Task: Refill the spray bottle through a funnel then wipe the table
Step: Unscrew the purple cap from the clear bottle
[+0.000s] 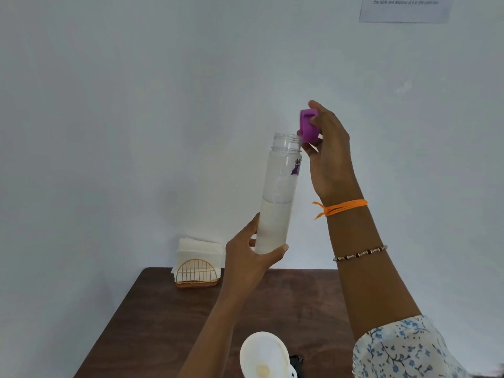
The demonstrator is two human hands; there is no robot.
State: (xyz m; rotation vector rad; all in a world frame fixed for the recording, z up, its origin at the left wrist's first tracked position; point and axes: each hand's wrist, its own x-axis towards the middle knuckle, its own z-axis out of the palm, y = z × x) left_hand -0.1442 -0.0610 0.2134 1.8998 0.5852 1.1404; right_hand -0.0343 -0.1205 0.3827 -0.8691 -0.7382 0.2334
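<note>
fingers (281,248) of your left hand (245,264) wrap the base of the clear water bottle (278,197), thumb on one side and the rest curled around the back, clamped firmly so the tall cylinder stands nearly upright in the air. your right hand (330,156), at about 2 o'clock from the bottle's mouth, has its fingers closed on the purple cap (309,126), which sits just beside the threaded neck and clear of it, so the mouth is open. holding low on the body probably keeps the neck free for pouring, and keeping the cap pinched aside keeps it off the table.

the bottle is smooth, transparent plastic with a ribbed screw neck and a small purple print near the shoulder; cloudy liquid fills roughly the lower half. the cap is opaque, matte and blocky.

down at 6 o'clock, near the frame's bottom edge, the white plastic funnel (263,353) shows its wide round bowl; i judge it sits in the spray bottle, though that bottle is mostly hidden, with only a dark part showing beside the funnel. at 9 o'clock from your left hand, a gold wire holder (196,271) with a stack of white paper napkins (197,249) stands at the far edge of the dark brown wood-grain table (152,323), ready for wiping.
</note>
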